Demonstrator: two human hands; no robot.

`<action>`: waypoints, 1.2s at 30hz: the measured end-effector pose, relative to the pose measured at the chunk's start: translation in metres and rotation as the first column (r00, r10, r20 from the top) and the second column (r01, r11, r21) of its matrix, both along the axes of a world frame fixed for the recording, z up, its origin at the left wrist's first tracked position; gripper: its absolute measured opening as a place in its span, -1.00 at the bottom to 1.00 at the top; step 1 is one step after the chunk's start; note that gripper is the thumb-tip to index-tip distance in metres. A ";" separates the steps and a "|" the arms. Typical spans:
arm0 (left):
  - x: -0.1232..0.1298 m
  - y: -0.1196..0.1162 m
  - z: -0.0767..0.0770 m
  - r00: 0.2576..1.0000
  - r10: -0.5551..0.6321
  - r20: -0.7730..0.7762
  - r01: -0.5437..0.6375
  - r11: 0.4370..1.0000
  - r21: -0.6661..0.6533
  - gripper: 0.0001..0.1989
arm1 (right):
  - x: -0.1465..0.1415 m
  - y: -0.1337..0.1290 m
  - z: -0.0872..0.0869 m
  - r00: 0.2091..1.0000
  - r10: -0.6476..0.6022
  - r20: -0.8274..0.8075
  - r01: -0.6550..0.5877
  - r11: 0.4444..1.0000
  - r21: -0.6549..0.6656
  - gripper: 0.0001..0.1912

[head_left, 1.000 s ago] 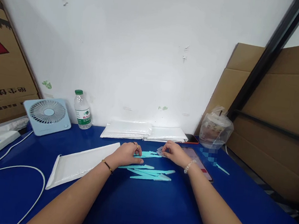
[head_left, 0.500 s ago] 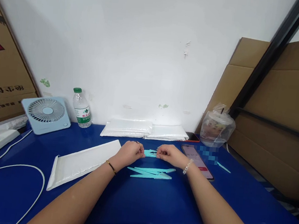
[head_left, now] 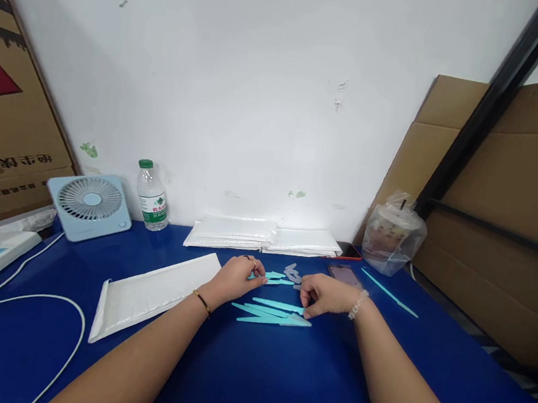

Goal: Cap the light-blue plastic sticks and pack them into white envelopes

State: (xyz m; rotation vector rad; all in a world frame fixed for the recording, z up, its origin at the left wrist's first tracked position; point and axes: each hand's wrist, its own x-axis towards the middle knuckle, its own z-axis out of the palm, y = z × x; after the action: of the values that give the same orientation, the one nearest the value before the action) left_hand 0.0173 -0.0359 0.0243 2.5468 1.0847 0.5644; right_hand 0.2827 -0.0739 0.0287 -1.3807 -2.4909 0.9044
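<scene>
Several thin turquoise eyebrow razors [head_left: 261, 320] lie in a loose pile on the blue table. Just beyond them is a second small group of turquoise razors [head_left: 280, 282], with several small translucent caps [head_left: 292, 273] beside it. My left hand [head_left: 242, 278] is closed, its thumb and fingers pinching the left ends of the razors in that far group. At the right end of the near pile, my right hand [head_left: 324, 295] pinches the tip of an eyebrow razor [head_left: 277, 305]. Its fingertips hide that razor's end.
A white padded envelope [head_left: 154, 292] lies left of my left forearm. Along the wall are stacked white envelopes [head_left: 235, 229], a water bottle [head_left: 152, 199], a blue fan [head_left: 90, 205] and a bagged drink cup [head_left: 393, 230]. A phone [head_left: 345, 275] and a single turquoise razor [head_left: 389, 292] lie at right.
My right hand has moved from the far group toward me and slightly right, with a razor now lying along the near pile. The translucent caps have come into sight. My left hand stays almost in place.
</scene>
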 end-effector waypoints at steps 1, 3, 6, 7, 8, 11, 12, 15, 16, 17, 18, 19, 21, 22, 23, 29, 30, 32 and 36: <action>0.002 -0.004 0.001 0.999 -0.046 -0.006 0.046 0.999 -0.007 -0.73 | -0.002 0.000 0.000 1.000 -0.007 -0.015 0.008 1.000 0.016 -0.79; 0.006 -0.010 0.003 0.991 -0.129 -0.041 0.129 0.992 -0.010 -0.69 | -0.008 0.001 -0.002 0.997 -0.043 -0.058 0.044 0.999 0.027 -0.79; 0.008 -0.012 0.002 0.977 -0.171 -0.128 0.175 0.984 0.022 -0.69 | -0.015 0.004 -0.003 0.987 -0.099 -0.126 0.102 0.995 0.017 -0.77; 0.008 -0.010 0.001 0.976 -0.159 -0.152 0.167 0.985 0.040 -0.69 | -0.016 0.005 -0.004 0.983 -0.113 -0.145 0.117 0.993 0.018 -0.77; 0.007 -0.007 0.000 0.976 -0.138 -0.169 0.150 0.987 0.058 -0.69 | -0.015 0.007 -0.005 0.979 -0.128 -0.160 0.134 0.991 0.029 -0.77; -0.001 0.005 -0.001 0.982 -0.046 -0.186 0.061 0.995 0.077 -0.69 | -0.009 0.014 -0.009 0.959 -0.208 -0.192 0.228 0.970 0.086 -0.81; -0.003 0.008 -0.001 0.982 -0.013 -0.186 0.027 0.997 0.073 -0.71 | -0.007 0.016 -0.010 0.952 -0.237 -0.194 0.261 0.959 0.114 -0.83; -0.008 0.010 0.004 0.987 0.058 -0.150 -0.045 0.995 0.091 -0.76 | -0.002 0.020 -0.012 0.944 -0.280 -0.174 0.313 0.928 0.201 -0.87; -0.008 0.007 0.006 0.990 0.053 -0.129 -0.040 0.994 0.101 -0.74 | -0.001 0.020 -0.012 0.944 -0.285 -0.165 0.318 0.921 0.226 -0.86; -0.007 0.003 0.009 0.993 0.027 -0.114 -0.016 0.995 0.101 -0.72 | -0.001 0.020 -0.012 0.944 -0.289 -0.159 0.321 0.914 0.247 -0.86; -0.005 -0.001 0.010 0.994 -0.021 -0.110 0.030 0.996 0.086 -0.71 | -0.002 0.019 -0.011 0.944 -0.292 -0.157 0.325 0.908 0.264 -0.86; -0.003 -0.006 0.012 0.989 -0.084 -0.119 0.091 0.994 0.055 -0.71 | -0.002 0.018 -0.011 0.944 -0.292 -0.155 0.326 0.904 0.277 -0.87; 0.000 -0.013 0.012 0.970 -0.191 -0.150 0.189 0.982 -0.029 -0.75 | -0.003 0.017 -0.009 0.946 -0.286 -0.151 0.319 0.903 0.288 -0.88; 0.002 -0.016 0.011 0.961 -0.220 -0.165 0.211 0.975 -0.073 -0.79 | -0.003 0.016 -0.008 0.949 -0.278 -0.149 0.311 0.908 0.282 -0.89; 0.003 -0.017 0.009 0.956 -0.232 -0.178 0.214 0.970 -0.113 -0.82 | -0.003 0.015 -0.007 0.951 -0.270 -0.150 0.302 0.914 0.270 -0.88; 0.002 -0.012 0.002 0.977 -0.112 -0.182 0.087 0.987 -0.137 -0.83 | -0.006 0.008 0.001 0.965 -0.182 -0.187 0.206 0.972 0.117 -0.71; 0.002 -0.010 0.002 0.982 -0.082 -0.167 0.065 0.992 -0.109 -0.83 | -0.006 0.007 0.002 0.968 -0.160 -0.191 0.178 0.981 0.082 -0.70; 0.002 -0.009 0.004 0.990 -0.032 -0.137 0.025 0.998 -0.059 -0.81 | -0.008 0.005 0.003 0.970 -0.134 -0.202 0.142 0.990 0.024 -0.68; 0.000 -0.002 0.006 0.992 0.022 -0.122 -0.023 1.000 -0.008 -0.81 | -0.006 0.007 -0.001 0.958 -0.152 -0.242 0.150 0.988 -0.030 -0.69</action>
State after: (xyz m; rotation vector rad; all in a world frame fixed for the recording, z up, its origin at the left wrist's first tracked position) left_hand 0.0171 -0.0376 0.0300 2.5928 1.1552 0.4125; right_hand 0.2771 -0.0668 0.0275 -1.3503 -2.1713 0.9908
